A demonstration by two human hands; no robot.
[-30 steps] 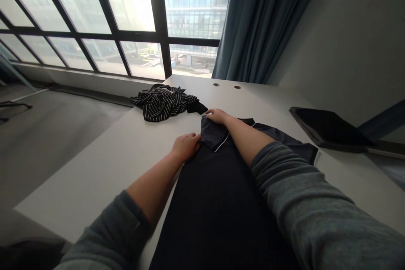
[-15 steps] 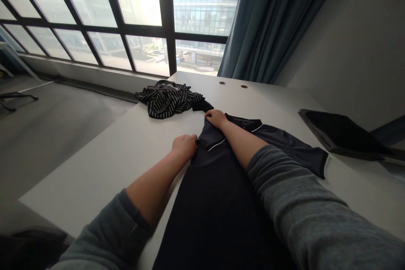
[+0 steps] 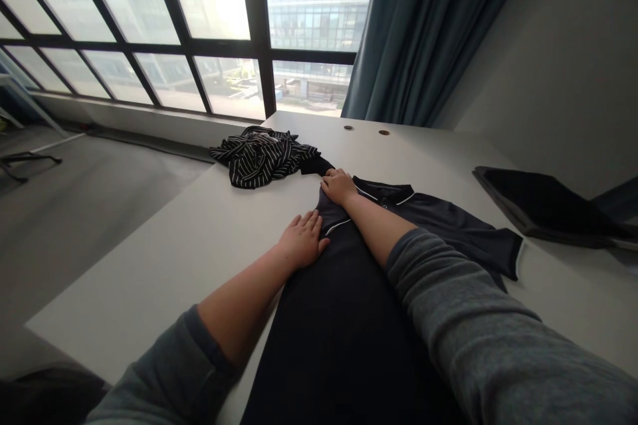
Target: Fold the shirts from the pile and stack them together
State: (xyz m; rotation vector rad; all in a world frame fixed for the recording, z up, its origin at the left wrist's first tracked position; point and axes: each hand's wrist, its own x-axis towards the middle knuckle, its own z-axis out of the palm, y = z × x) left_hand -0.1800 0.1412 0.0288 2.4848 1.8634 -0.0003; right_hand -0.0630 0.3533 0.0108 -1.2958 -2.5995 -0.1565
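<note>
**A:** Entry, head view. We log the dark polo shirt [image 3: 343, 332] lying lengthwise down the middle of the worktop [image 3: 189, 246]. Its collar [image 3: 386, 195] points toward the far edge, and its lower part runs out of view at the near edge.

**B:** Hands?

**A:** Our left hand [image 3: 302, 240] lies flat, fingers straight and released. The palm presses the shirt's left side just below the white-piped sleeve [image 3: 335, 220], which is turned in over the body. We judge the flat palm pins the turned-in cloth so it does not spring back.

**B:** And the right?

**A:** Our right hand [image 3: 339, 186] rests at the shoulder beside the collar, fingers bent onto the cloth. Whether they nip fabric, we cannot tell. We read it as an anchor at the top of the same turned-in edge.

**B:** Surroundings?

**A:** A striped garment [image 3: 262, 156] sits crumpled near the far left edge, just beyond the right hand. A flat black case [image 3: 538, 209] lies along the right edge, well apart.
</note>
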